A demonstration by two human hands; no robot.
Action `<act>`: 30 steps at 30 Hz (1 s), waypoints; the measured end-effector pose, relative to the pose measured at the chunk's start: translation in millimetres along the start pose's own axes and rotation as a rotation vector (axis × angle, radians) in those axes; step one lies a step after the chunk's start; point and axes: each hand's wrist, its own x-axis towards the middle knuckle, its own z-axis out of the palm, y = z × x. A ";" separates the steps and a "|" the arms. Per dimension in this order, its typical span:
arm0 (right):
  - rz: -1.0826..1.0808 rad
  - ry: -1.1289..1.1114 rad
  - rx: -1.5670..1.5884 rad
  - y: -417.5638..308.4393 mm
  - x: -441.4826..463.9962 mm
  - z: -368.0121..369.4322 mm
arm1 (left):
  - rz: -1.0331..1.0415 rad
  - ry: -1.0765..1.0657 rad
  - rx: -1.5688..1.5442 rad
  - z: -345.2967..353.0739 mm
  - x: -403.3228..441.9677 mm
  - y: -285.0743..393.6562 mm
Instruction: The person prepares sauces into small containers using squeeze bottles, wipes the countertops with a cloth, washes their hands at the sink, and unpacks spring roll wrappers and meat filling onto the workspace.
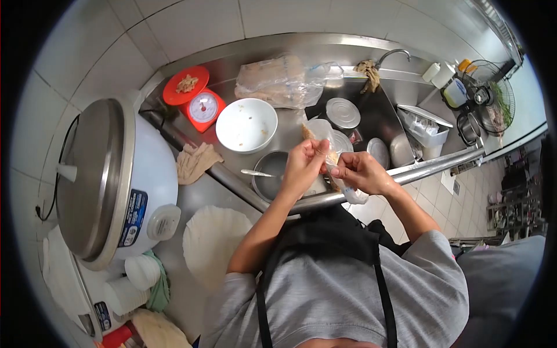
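Observation:
My left hand and my right hand are close together over the steel counter's front rail, fingers pinched on a clear plastic bag. Golden-brown food shows inside the bag, too blurred to name. The bag's lower end hangs below my right hand. Left of my left hand is a round metal bowl, partly hidden by my forearm, with a spoon resting in it. Behind that stands a white bowl with bits of food stuck inside.
A red scale carries an orange plate with shredded food. A larger plastic bag lies behind the white bowl. At right, the sink holds cans and metal containers. A large rice cooker stands left, near a cloth.

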 end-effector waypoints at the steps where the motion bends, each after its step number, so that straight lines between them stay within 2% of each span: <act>1: -0.028 0.015 0.008 2.6 1.9 5.0 | -0.054 -0.016 0.021 -1.9 -6.6 2.2; 5: -0.075 0.038 0.034 12.7 5.7 22.9 | 0.031 -0.030 -0.045 -14.8 -23.3 -8.5; 7: -0.113 0.037 0.067 19.1 7.7 27.8 | -0.037 -0.016 -0.219 -19.9 -30.3 -14.9; 10: -0.094 -0.010 0.291 24.9 9.4 30.4 | -0.095 0.014 -0.380 -20.5 -40.9 -15.9; 11: -0.162 0.006 0.304 43.3 16.7 31.1 | -0.096 0.012 -0.409 -22.1 -42.9 -19.7; 13: -0.054 0.007 0.461 40.1 15.2 35.6 | -0.101 0.027 -0.428 -22.2 -47.7 -21.7; 15: 0.010 -0.027 0.609 42.8 16.3 36.9 | -0.078 0.006 -0.372 -25.2 -51.8 -25.1; 19: 0.097 0.197 0.725 35.5 17.8 58.6 | -0.042 0.094 -0.213 -17.8 -59.2 -24.8; 20: 0.096 0.283 0.749 27.6 18.8 69.0 | 0.026 0.055 -0.192 -16.6 -56.5 -28.8; 22: 0.017 0.186 0.610 29.6 13.3 67.1 | 0.155 -0.032 -0.153 -11.6 -51.3 -35.3; 23: 0.035 0.267 0.629 25.7 11.1 67.2 | 0.069 0.004 -0.092 -13.6 -51.8 -36.0; 26: -0.075 0.305 0.705 29.3 7.4 50.4 | -0.112 -0.062 0.233 -40.0 -45.4 -51.7; 29: -0.021 0.327 0.792 22.4 5.3 37.1 | -0.036 0.034 0.886 -39.8 -44.3 -49.3; 30: 0.014 0.366 0.812 17.0 4.5 38.1 | 0.062 0.112 0.818 -38.8 -39.5 -46.2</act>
